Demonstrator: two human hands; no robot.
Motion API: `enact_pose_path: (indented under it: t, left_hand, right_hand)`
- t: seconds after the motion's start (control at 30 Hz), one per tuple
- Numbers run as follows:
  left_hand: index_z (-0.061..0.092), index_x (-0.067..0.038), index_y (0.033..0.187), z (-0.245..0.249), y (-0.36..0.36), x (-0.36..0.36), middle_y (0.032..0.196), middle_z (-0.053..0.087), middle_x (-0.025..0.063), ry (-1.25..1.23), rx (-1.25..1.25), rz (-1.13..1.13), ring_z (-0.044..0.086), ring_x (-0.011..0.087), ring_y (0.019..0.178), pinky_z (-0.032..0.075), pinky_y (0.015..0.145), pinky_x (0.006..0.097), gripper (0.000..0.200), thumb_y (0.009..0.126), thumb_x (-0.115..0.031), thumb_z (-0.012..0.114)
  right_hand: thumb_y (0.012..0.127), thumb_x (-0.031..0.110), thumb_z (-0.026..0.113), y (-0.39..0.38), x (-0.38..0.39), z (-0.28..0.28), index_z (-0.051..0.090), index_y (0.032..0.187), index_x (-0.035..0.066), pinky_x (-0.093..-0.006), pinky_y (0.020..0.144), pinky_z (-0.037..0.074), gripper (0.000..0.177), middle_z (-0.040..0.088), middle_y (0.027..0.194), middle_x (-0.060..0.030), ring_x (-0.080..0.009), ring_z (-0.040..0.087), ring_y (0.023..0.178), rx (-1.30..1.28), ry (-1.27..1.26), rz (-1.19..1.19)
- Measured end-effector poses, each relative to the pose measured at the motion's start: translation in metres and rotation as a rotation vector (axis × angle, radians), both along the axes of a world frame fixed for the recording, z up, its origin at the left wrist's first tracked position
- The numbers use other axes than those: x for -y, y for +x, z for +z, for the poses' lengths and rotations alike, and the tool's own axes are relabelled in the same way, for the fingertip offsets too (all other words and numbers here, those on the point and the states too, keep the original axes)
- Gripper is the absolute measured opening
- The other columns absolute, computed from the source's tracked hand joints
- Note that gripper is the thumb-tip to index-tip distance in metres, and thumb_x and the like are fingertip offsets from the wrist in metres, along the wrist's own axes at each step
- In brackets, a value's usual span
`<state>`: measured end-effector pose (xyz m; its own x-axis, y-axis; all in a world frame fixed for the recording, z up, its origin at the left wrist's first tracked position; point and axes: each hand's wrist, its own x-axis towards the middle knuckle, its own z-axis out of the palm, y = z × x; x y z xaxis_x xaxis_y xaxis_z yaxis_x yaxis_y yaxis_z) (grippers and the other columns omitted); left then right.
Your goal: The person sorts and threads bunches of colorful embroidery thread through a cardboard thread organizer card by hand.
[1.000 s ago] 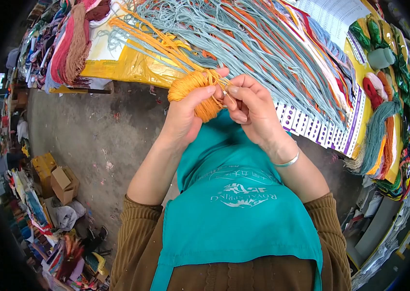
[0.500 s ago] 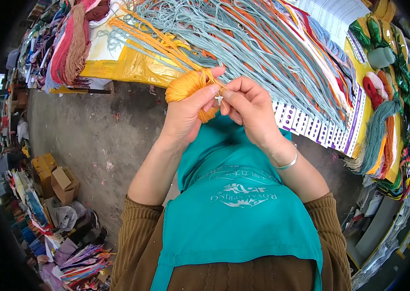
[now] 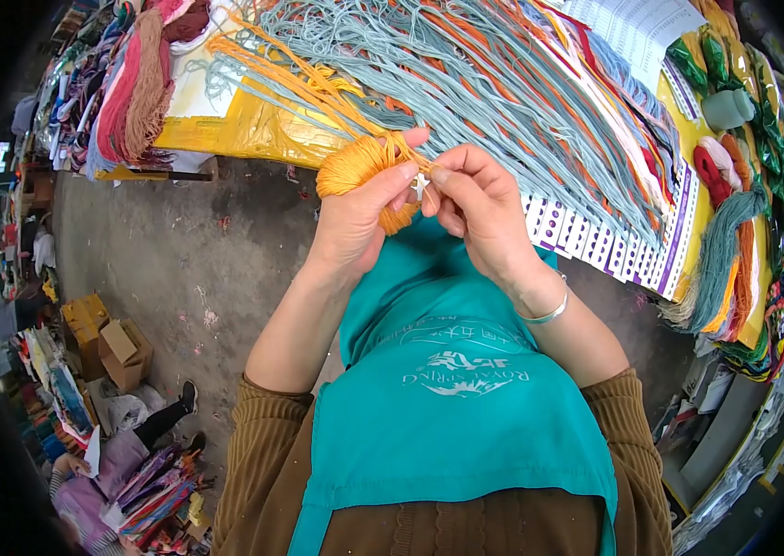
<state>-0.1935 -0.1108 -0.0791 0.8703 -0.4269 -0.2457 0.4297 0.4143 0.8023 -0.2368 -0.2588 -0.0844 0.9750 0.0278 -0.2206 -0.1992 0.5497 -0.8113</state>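
My left hand (image 3: 364, 208) is closed around a thick bundle of orange-yellow thread (image 3: 352, 167), with the thumb pressed on its near side. Close beside it, my right hand (image 3: 480, 199) pinches strands of the same thread between thumb and forefinger. A small white piece (image 3: 420, 183) shows between the two hands; its kind is hard to make out. From the bundle, orange strands (image 3: 304, 79) run up onto the table. Just beyond my hands lie long light-blue and orange threads (image 3: 466, 83).
White cards with punched holes (image 3: 587, 243) line the table's near edge. Thread hanks (image 3: 730, 250) hang at the right, and pink and brown hanks (image 3: 137, 93) at the left. Cardboard boxes (image 3: 123, 352) stand on the floor (image 3: 179, 250). A person (image 3: 114, 473) is at lower left.
My hands stay almost in place, with the right fingers shifting slightly on the thread. At lower left, the other person has moved further into view, a leg stretched out and a white sheet in hand.
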Motion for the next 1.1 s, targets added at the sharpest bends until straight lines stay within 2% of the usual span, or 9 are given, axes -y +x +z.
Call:
enact_pose_path:
  t: [0.1, 0.2, 0.27, 0.4, 0.47, 0.57, 0.77, 0.87, 1.1]
  left_hand:
    - [0.052, 0.006, 0.129, 0.001, 0.0, 0.0, 0.088, 0.057, 0.0002, 0.01, 0.01, -0.002, 0.041, 0.0032, 0.067, 0.038, 0.063, 0.0186, 0.04, 0.091, -0.005, 0.057]
    - [0.051, 0.006, 0.131, -0.002, 0.002, -0.001, 0.092, 0.057, 0.0017, -0.008, 0.025, -0.023, 0.044, 0.0048, 0.07, 0.04, 0.068, 0.0209, 0.041, 0.092, -0.007, 0.056]
    - [0.049, 0.006, 0.132, -0.008, 0.004, -0.004, 0.101, 0.06, 0.0048, -0.043, 0.048, -0.047, 0.051, 0.0073, 0.078, 0.043, 0.074, 0.0233, 0.041, 0.095, -0.012, 0.053]
    - [0.053, 0.005, 0.129, 0.004, 0.002, 0.007, 0.097, 0.061, 0.0048, -0.098, -0.046, 0.059, 0.047, 0.0061, 0.07, 0.043, 0.067, 0.0219, 0.041, 0.1, -0.024, 0.047]
    - [0.053, 0.005, 0.128, 0.001, 0.002, 0.007, 0.096, 0.061, 0.0052, -0.111, -0.008, 0.037, 0.049, 0.0071, 0.07, 0.044, 0.067, 0.0227, 0.045, 0.102, -0.03, 0.043]
    - [0.047, 0.005, 0.135, -0.005, 0.003, 0.001, 0.125, 0.056, 0.0128, -0.11, 0.01, -0.04, 0.055, 0.0169, 0.109, 0.045, 0.09, 0.0302, 0.051, 0.103, -0.033, 0.035]
    - [0.047, 0.004, 0.135, -0.012, 0.006, -0.006, 0.121, 0.058, 0.0107, -0.157, 0.038, -0.113, 0.055, 0.0135, 0.093, 0.045, 0.082, 0.0287, 0.05, 0.103, -0.033, 0.036]
    - [0.047, 0.004, 0.135, -0.001, 0.002, 0.001, 0.117, 0.059, 0.0092, -0.074, 0.031, -0.049, 0.054, 0.012, 0.088, 0.045, 0.08, 0.0279, 0.051, 0.103, -0.033, 0.036]
    - [0.048, 0.004, 0.134, -0.007, 0.004, -0.003, 0.115, 0.06, 0.0088, -0.102, 0.025, -0.055, 0.055, 0.0117, 0.087, 0.046, 0.079, 0.0281, 0.049, 0.102, -0.032, 0.039]
  right_hand:
    - [0.095, 0.01, 0.053, 0.001, 0.0, -0.001, 0.054, 0.095, 0.004, -0.018, 0.044, 0.026, 0.007, 0.06, 0.07, -0.004, -0.0028, 0.039, 0.05, 0.005, 0.002, 0.006]
    - [0.094, 0.009, 0.056, 0.002, 0.008, 0.002, 0.054, 0.095, 0.003, -0.0185, 0.049, 0.036, 0.007, 0.064, 0.073, -0.0061, -0.0045, 0.048, 0.055, -0.038, 0.045, 0.088]
    - [0.093, 0.008, 0.058, 0.004, 0.003, 0.012, 0.054, 0.097, 0.001, -0.0202, 0.057, 0.042, 0.009, 0.066, 0.076, -0.0077, -0.007, 0.056, 0.062, 0.011, -0.068, 0.059]
    - [0.091, 0.006, 0.063, 0.011, -0.003, 0.004, 0.056, 0.101, -0.002, -0.0245, 0.073, 0.049, 0.014, 0.068, 0.081, -0.01, -0.0113, 0.064, 0.075, 0.105, -0.176, 0.029]
    - [0.091, 0.007, 0.062, 0.013, -0.005, 0.003, 0.059, 0.1, -0.003, -0.0236, 0.07, 0.048, 0.013, 0.068, 0.079, -0.0088, -0.0103, 0.063, 0.072, 0.082, -0.164, 0.024]
    - [0.091, 0.007, 0.062, 0.016, -0.008, 0.004, 0.062, 0.097, -0.002, -0.0222, 0.066, 0.046, 0.011, 0.067, 0.076, -0.0073, -0.0092, 0.062, 0.069, 0.03, -0.12, 0.01]
    - [0.091, 0.006, 0.061, 0.016, -0.012, 0.01, 0.064, 0.093, -0.001, -0.0213, 0.06, 0.044, 0.008, 0.066, 0.072, -0.0052, -0.0087, 0.06, 0.063, -0.009, -0.079, -0.012]
    - [0.091, 0.005, 0.061, 0.016, -0.015, 0.01, 0.064, 0.091, -0.001, -0.0214, 0.058, 0.043, 0.007, 0.066, 0.071, -0.005, -0.0084, 0.059, 0.062, 0.0, -0.086, -0.032]
    - [0.089, 0.004, 0.061, 0.015, -0.014, 0.006, 0.064, 0.09, 0.0, -0.0194, 0.053, 0.039, 0.005, 0.065, 0.073, -0.0047, -0.0055, 0.054, 0.06, -0.005, -0.023, -0.124]
